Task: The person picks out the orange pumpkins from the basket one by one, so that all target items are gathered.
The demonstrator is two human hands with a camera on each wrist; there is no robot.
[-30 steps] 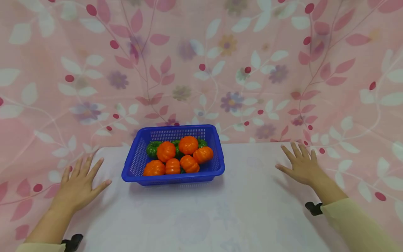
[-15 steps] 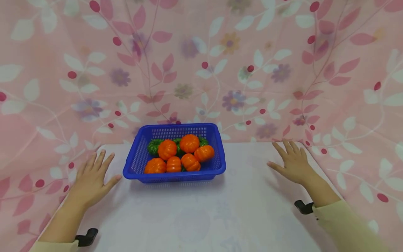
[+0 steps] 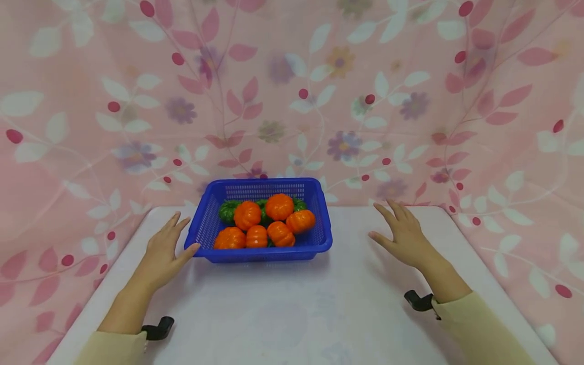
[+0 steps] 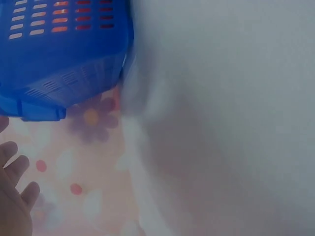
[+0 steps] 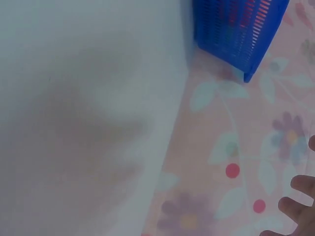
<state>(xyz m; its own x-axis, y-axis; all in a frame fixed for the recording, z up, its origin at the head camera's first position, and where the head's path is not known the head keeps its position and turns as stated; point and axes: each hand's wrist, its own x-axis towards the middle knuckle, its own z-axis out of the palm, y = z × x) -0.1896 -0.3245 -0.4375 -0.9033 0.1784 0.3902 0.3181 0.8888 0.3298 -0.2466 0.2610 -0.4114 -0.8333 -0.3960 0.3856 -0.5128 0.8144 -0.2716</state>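
Observation:
A blue plastic basket (image 3: 269,256) with slotted walls stands on the white-covered table near its back edge. In it lie several small orange pumpkins (image 3: 248,215) and several dark green ribbed ones (image 3: 227,212), partly hidden behind the orange. My left hand (image 3: 159,258) is held beside the basket's left end, fingers spread, thumb tip overlapping the rim's front left corner in the head view. In the left wrist view its fingertips (image 4: 17,169) show just below the basket (image 4: 59,64). Holding nothing, my right hand (image 3: 406,241) hovers right of the basket, fingers spread.
The white table cover (image 3: 283,309) spreads in front of the basket and to both sides. Behind it hangs a pink cloth (image 3: 292,121) with leaves and flowers, which also borders the table at left and right. Black wrist mounts (image 3: 158,328) show at both sleeves.
Both hands have moved inward toward the basket, the left one up to its left end. The basket and pumpkins keep their places on the table, while the whole view has shifted slightly.

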